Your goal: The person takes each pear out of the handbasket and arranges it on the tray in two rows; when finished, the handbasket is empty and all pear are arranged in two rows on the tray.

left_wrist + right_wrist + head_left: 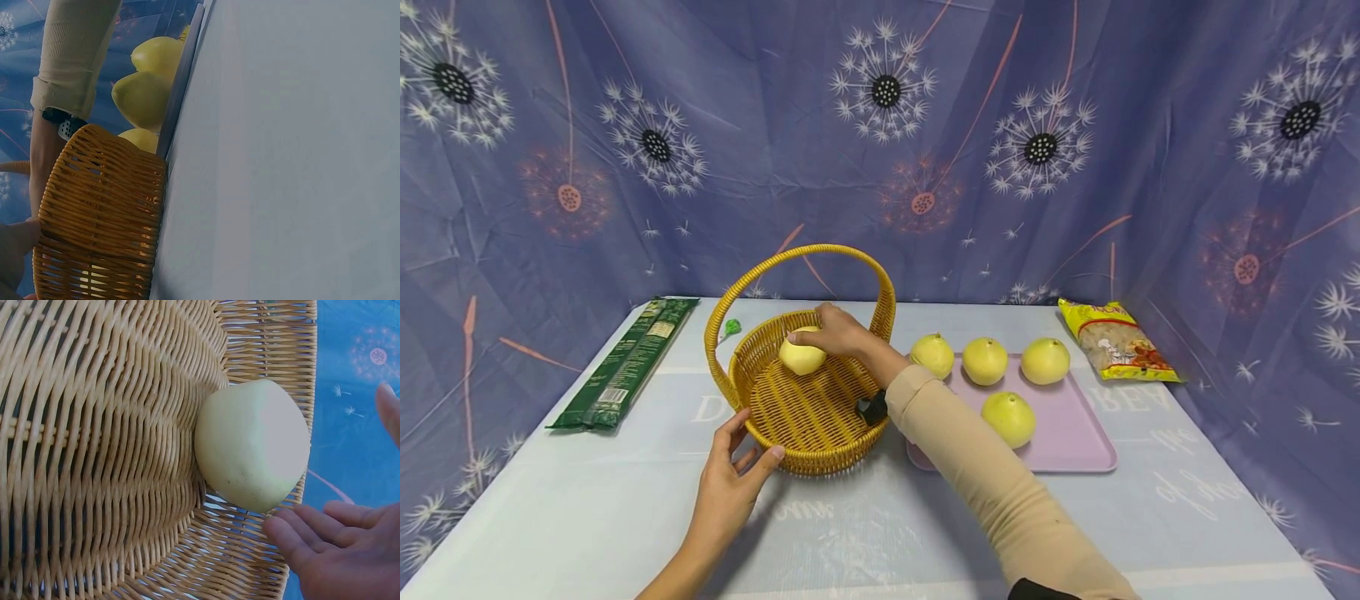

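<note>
A yellow wicker basket [820,457] with a tall arched handle stands on the table. Inside, against its far left wall, lies a pale yellow pomelo [802,357]. My right hand [838,332] is over the basket beside this pomelo. In the right wrist view that hand [350,550] has its fingers extended and thumb spread away, fingertips at the pomelo's [250,447] edge and not wrapped round it. My left hand [730,479] holds the near left rim of the basket, its thumb [25,236] on the rim in the left wrist view.
Right of the basket, a pink tray [1075,433] carries several pomelos [1009,419]. A yellow snack bag [1116,342] lies at the back right. On the left are a long green packet [628,367] and a small green lollipop [732,327]. A patterned curtain [760,150] hangs behind.
</note>
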Demonstrator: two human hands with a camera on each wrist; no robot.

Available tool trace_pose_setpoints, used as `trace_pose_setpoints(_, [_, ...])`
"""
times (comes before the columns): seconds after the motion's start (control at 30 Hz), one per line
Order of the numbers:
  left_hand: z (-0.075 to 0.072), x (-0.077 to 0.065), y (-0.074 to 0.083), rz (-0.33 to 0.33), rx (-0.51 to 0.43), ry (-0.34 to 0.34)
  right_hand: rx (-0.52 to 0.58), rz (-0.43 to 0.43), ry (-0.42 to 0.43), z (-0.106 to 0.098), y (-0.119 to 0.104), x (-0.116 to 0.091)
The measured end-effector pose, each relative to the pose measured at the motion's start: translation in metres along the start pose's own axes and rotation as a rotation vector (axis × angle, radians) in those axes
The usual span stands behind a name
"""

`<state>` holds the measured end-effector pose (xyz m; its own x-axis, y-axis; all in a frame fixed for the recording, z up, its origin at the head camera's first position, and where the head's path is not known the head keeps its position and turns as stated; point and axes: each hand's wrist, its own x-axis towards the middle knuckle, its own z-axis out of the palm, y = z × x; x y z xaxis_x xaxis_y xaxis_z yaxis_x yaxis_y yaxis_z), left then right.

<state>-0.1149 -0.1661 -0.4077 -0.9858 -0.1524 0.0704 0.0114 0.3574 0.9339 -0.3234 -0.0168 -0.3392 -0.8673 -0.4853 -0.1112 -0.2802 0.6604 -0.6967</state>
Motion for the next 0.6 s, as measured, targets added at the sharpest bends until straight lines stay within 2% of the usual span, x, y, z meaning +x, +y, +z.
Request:
trace_pose_setpoints(0.23, [0.000, 0.000, 0.000, 0.001, -0.008, -0.004, -0.029, 0.048, -0.041, 0.000, 0.004, -0.002])
trace_pose_setpoints(0.37, [0.000, 0.000, 0.000, 0.001, -0.011, -0.005, -0.046, 0.038, -0.050, 0.001, 0.009, 0.000])
trace_pose_setpoints(0.6, [0.000, 0.000, -0.001, 0.008, -0.005, -0.002, 0.044, 0.049, -0.060, 0.005, 0.018, 0.006])
